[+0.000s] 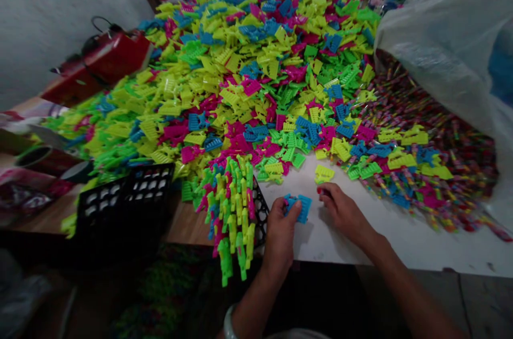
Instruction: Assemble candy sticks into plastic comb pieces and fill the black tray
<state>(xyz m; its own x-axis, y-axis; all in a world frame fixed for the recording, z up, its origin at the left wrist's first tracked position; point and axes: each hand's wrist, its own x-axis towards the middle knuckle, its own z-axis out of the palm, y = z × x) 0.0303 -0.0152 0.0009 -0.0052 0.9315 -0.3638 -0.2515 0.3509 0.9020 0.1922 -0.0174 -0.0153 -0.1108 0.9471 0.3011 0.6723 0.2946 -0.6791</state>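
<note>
Between the thumb and fingers of my left hand [281, 221] is a blue plastic piece [300, 207] with a slatted, comb-like side. My right hand [340, 211] is held just to its right, fingers curled into a pinch. A spot of red shows at those fingertips; what it is I cannot make out. Beyond the right hand a yellow slatted piece [324, 173] lies on the white tabletop [340, 245]. Left of my left hand, a black tray with round holes [260, 211] carries rows of upright green, yellow, pink and blue pieces [232, 205].
A large heap of similar plastic pieces [248, 61] covers the table's far side. At right, many thin multicoloured sticks [436, 141] spill from a clear plastic bag [444, 29]. Black holed trays [126, 195] sit at left, near a red box [100, 64] by the wall.
</note>
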